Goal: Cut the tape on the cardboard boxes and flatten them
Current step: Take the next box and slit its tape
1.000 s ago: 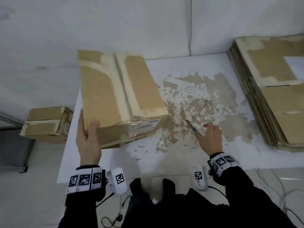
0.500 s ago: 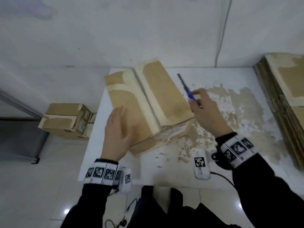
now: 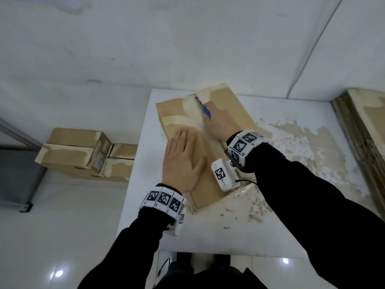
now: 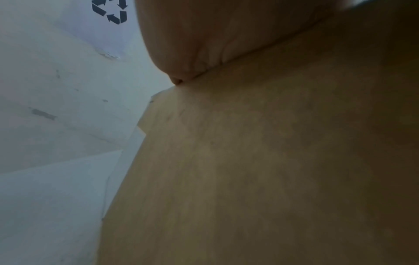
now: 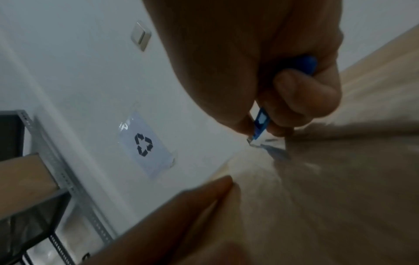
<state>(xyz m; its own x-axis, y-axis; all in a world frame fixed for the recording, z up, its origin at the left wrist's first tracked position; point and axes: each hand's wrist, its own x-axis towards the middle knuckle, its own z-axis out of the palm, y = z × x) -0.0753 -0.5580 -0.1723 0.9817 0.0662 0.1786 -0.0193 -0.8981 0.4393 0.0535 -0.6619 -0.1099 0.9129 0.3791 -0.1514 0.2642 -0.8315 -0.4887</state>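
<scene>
White tabletop [image 3: 208, 236] carried the taped cardboard box [image 3: 233, 113], where the left hand [image 3: 183, 159] lay flat-fingered pinning its near flap while the right hand [image 3: 220, 122] gripped a blue utility knife [image 3: 205, 110] at the seam's far end, best drawn shallow and clear of those fingers.

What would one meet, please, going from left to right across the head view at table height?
Metal shelf frame → boxes on the floor → left hand → blue cutter in the right hand → torn patch on the table → stack of flattened cardboard.
</scene>
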